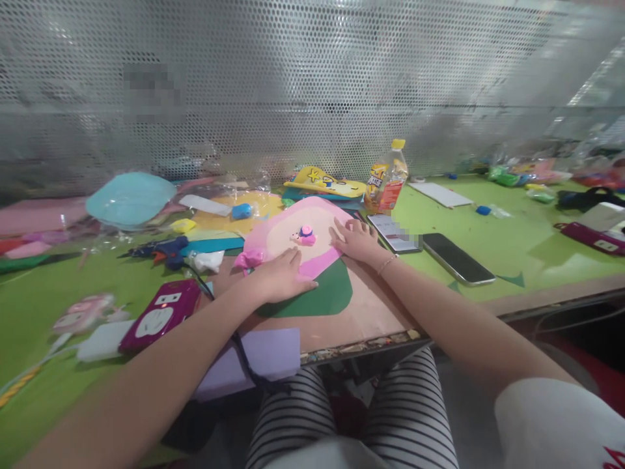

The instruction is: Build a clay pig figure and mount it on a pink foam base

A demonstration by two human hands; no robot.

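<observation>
A pink sheet [312, 268] with a paler pink inner shape [278, 241] lies on the table, partly over a dark green sheet [336, 293]. On its middle sits a small snail figure [306, 234] in pink and dark blue, which looks like modelling clay. My left hand [286, 277] rests flat on the lower left part of the sheets, fingers stretched toward the snail. On the right edge of the pink sheet lies my right hand [359, 240], fingers spread. Neither hand touches the snail. A pink wrapped lump [249, 259] is beside my left hand.
Two phones [459, 259] lie right of my right hand. Behind them stands a plastic bottle [387, 179] with a yellow cap. A glue gun [168, 251], a magenta device [161, 314] and lilac paper [273, 352] are at left. A perforated metal panel [293, 85] closes off the back.
</observation>
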